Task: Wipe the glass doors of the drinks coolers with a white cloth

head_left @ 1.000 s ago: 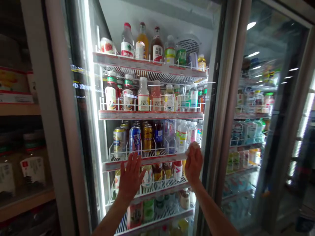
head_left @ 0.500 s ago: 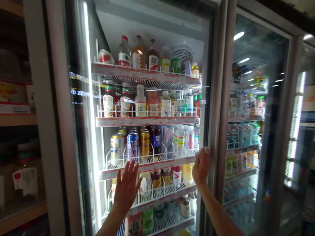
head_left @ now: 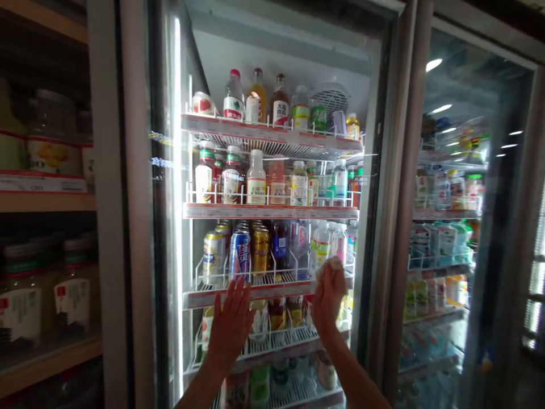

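My left hand lies flat with its fingers spread, against the glass door of a lit drinks fridge. Behind its fingertips stands a blue can on a wire shelf. My right hand is closed around a crumpled white cloth or tissue, which shows above the fingers at the glass. Clear bottles stand on the shelf behind it. Part of the cloth is hidden in the hand.
Metal door frames edge the glass. To the right is a second fridge door with bottles behind it. At left, wooden shelves hold jars and bottles. A bright light strip runs up the fridge's left side.
My right hand has moved left across the glass with the cloth, away from the door's right frame. The view has shifted a little left. My left hand remains spread.
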A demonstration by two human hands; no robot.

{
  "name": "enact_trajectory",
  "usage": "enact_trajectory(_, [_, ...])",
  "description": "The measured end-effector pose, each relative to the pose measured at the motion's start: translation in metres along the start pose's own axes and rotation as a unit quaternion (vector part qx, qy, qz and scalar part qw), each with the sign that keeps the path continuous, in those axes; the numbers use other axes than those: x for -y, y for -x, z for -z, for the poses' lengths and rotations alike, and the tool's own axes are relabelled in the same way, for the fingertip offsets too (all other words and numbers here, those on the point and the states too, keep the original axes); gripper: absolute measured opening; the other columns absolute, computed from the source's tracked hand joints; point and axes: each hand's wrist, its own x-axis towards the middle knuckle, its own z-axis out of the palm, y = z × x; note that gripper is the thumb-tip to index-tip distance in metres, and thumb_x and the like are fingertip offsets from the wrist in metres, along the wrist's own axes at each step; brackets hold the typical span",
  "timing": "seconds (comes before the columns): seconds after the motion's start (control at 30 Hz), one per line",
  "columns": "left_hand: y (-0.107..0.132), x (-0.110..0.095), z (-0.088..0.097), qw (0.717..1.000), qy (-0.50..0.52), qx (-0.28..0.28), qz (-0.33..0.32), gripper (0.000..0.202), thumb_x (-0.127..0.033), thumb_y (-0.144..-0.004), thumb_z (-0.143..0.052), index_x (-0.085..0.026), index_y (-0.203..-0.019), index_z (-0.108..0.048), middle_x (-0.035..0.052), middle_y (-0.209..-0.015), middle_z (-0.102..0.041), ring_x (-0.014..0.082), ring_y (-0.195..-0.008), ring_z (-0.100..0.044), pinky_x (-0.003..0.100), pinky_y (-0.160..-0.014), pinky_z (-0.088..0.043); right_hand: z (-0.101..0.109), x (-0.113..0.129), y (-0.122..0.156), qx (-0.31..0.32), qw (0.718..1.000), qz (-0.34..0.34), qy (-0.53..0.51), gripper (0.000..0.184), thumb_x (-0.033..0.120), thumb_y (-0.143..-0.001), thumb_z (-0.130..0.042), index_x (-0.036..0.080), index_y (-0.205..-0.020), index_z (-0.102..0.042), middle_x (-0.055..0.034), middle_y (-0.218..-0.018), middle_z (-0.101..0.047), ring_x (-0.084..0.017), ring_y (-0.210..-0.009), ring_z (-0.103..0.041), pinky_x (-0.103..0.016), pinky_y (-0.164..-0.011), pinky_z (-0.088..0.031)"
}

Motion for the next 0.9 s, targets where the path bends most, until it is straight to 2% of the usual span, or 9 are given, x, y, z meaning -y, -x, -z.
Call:
enact_trajectory(0.17, [0.0,0.005,0.004,1.0,-0.003,0.004,-0.004,0.064,-0.03,-0.09,-0.043,-0.016,-0.145,-0.014,0.01,-0.145,-0.034,0.0188,-0.141,-0.011,0.043,-0.116,-0.006,-0.007,0.046,0.029,0.146,0.974,0.173,-0.032,0.052,0.012,-0.087,-0.039,0.024,-0.137,-0.04,-0.0091,-0.145,-0.038,-0.027,-0.138,-0.025,-0.05,-0.109,-0.025])
enact_trajectory(0.23, [0.003,0.012,0.008,1.0,0.003,0.012,-0.01,0.064,-0.03,-0.09,-0.044,-0.017,-0.145,-0.015,0.0093,-0.144,-0.036,0.0186,-0.14,-0.014,0.043,-0.116,-0.007,-0.004,0.038,0.02,0.128,0.979,0.155,-0.027,0.053,0.012,-0.087,-0.039,0.025,-0.138,-0.038,-0.0088,-0.146,-0.037,-0.026,-0.138,-0.026,-0.05,-0.109,-0.026])
enact_trajectory(0.33, [0.012,0.022,0.013,1.0,-0.003,0.009,0.008,0.067,-0.032,-0.089,-0.046,-0.016,-0.145,-0.014,0.0119,-0.143,-0.037,0.0208,-0.14,-0.017,0.045,-0.115,-0.01,-0.005,0.02,-0.003,0.024,0.999,0.043,0.003,0.056,0.014,-0.089,-0.037,0.025,-0.143,-0.03,-0.0107,-0.152,-0.025,-0.03,-0.138,-0.026,-0.054,-0.105,-0.03])
enact_trajectory(0.4, [0.016,0.025,0.014,1.0,-0.01,0.002,0.03,0.069,-0.034,-0.089,-0.047,-0.014,-0.145,-0.013,0.0143,-0.143,-0.036,0.0223,-0.14,-0.018,0.047,-0.114,-0.014,-0.009,0.024,-0.006,0.007,1.0,0.02,0.0,0.056,0.015,-0.089,-0.036,0.024,-0.144,-0.028,-0.0111,-0.153,-0.022,-0.031,-0.138,-0.025,-0.056,-0.104,-0.03])
enact_trajectory(0.47, [0.018,0.025,0.014,0.999,-0.015,0.001,0.037,0.069,-0.034,-0.089,-0.046,-0.013,-0.145,-0.013,0.0154,-0.144,-0.036,0.0226,-0.14,-0.017,0.048,-0.114,-0.014,-0.01,0.04,0.004,0.069,0.994,0.079,-0.023,0.056,0.014,-0.087,-0.038,0.024,-0.142,-0.032,-0.0101,-0.151,-0.026,-0.03,-0.139,-0.023,-0.055,-0.107,-0.026])
enact_trajectory(0.6, [0.021,0.032,0.017,0.999,-0.018,0.008,0.039,0.068,-0.035,-0.089,-0.046,-0.015,-0.146,-0.013,0.0141,-0.146,-0.032,0.0227,-0.14,-0.017,0.047,-0.114,-0.014,-0.009,0.059,0.017,0.181,0.951,0.242,-0.066,0.051,0.013,-0.085,-0.043,0.026,-0.133,-0.046,-0.0043,-0.144,-0.042,-0.023,-0.139,-0.024,-0.046,-0.113,-0.018])
enact_trajectory(0.67, [0.024,0.041,0.021,0.997,-0.025,0.011,0.071,0.069,-0.039,-0.09,-0.045,-0.016,-0.146,-0.011,0.0131,-0.149,-0.027,0.0242,-0.14,-0.018,0.048,-0.114,-0.013,-0.01,0.053,0.004,0.147,0.962,0.224,-0.057,0.052,0.012,-0.085,-0.043,0.026,-0.136,-0.042,-0.0049,-0.146,-0.038,-0.023,-0.14,-0.023,-0.047,-0.113,-0.019])
enact_trajectory(0.8, [0.031,0.054,0.028,0.994,-0.039,0.021,0.098,0.069,-0.042,-0.09,-0.042,-0.019,-0.146,-0.009,0.0112,-0.149,-0.026,0.0258,-0.139,-0.021,0.049,-0.114,-0.013,-0.018,0.051,-0.019,0.04,0.994,0.096,-0.033,0.059,0.009,-0.085,-0.039,0.023,-0.142,-0.032,-0.0089,-0.153,-0.022,-0.027,-0.141,-0.018,-0.053,-0.11,-0.021])
enact_trajectory(0.9, [0.033,0.058,0.029,0.994,-0.043,0.026,0.095,0.069,-0.041,-0.09,-0.042,-0.018,-0.146,-0.009,0.013,-0.148,-0.03,0.0248,-0.14,-0.02,0.049,-0.114,-0.014,-0.019,0.071,-0.001,0.116,0.977,0.17,-0.062,0.055,0.009,-0.083,-0.041,0.022,-0.136,-0.043,-0.007,-0.15,-0.03,-0.025,-0.142,-0.015,-0.05,-0.112,-0.016])
